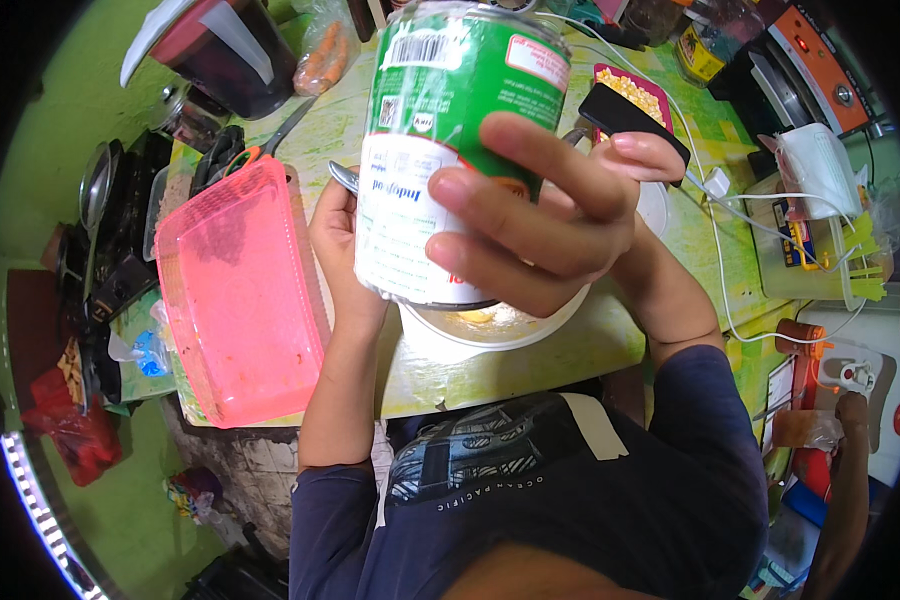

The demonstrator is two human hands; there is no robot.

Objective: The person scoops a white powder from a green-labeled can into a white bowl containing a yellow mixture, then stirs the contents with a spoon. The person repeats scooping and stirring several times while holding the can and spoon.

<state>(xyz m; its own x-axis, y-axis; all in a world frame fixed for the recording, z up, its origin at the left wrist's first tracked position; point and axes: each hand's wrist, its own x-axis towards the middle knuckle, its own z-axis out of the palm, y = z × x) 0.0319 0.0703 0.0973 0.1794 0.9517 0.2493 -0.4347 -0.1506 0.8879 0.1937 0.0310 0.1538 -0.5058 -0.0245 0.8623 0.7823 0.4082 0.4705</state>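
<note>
A green-and-white can (412,210) bearing printed labels is raised close to the camera, its lettering upside down. My right hand (540,202) grips it, with several fingers across its near side. Behind the can, my left hand (337,217) is partly hidden and holds a metal spoon (343,177), of which only one end shows. Below the can stands a white bowl (495,345), mostly covered by the can and my right hand. Something yellow and some white powder show inside it. The can's far end and the middle of the bowl are hidden.
Left of my hands lies a pink plastic basket (244,300), with scissors (270,142) behind it. A black slab (622,124), perhaps a phone, overlaps a dark pink tray of yellow pieces (634,94). White cables (712,255) cross the right side. Another person's arm (844,487) reaches in at far right.
</note>
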